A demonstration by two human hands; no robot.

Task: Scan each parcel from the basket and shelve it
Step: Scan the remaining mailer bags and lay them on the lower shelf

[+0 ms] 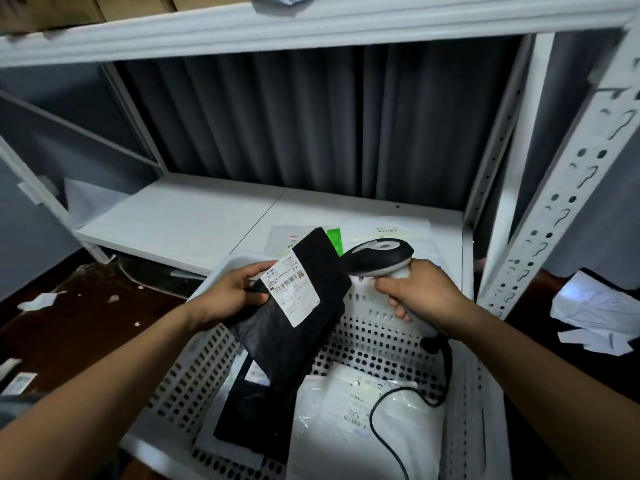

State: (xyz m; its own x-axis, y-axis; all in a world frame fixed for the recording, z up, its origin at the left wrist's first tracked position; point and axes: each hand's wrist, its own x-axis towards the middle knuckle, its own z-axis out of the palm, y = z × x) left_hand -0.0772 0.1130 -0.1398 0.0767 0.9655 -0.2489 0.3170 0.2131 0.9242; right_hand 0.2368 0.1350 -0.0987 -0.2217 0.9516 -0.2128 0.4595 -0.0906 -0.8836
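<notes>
Your left hand [231, 295] grips the flat black plastic parcel [294, 313] by its upper left edge, thumb over its white rectangular shipping label [293, 288], holding it tilted above the white perforated plastic basket [194, 372]. Your right hand [420, 292] is clenched round the grip of the black-and-grey handheld barcode scanner [379, 258], whose smooth rounded head sits just beside the parcel's upper right edge; its black cable [388, 441] loops down over the basket. Inside the basket you have two more parcels in view: one matte black pouch [252, 414] and one glossy, crinkled white poly mailer [346, 420], lying side by side. On the white flat shelf board [180, 220] behind the basket lie at least two pale flat mailers [398, 233], right of centre; how many exactly you cannot tell. The board's left half is bare. The white punched steel upright [554, 216] stands close to your right wrist.
</notes>
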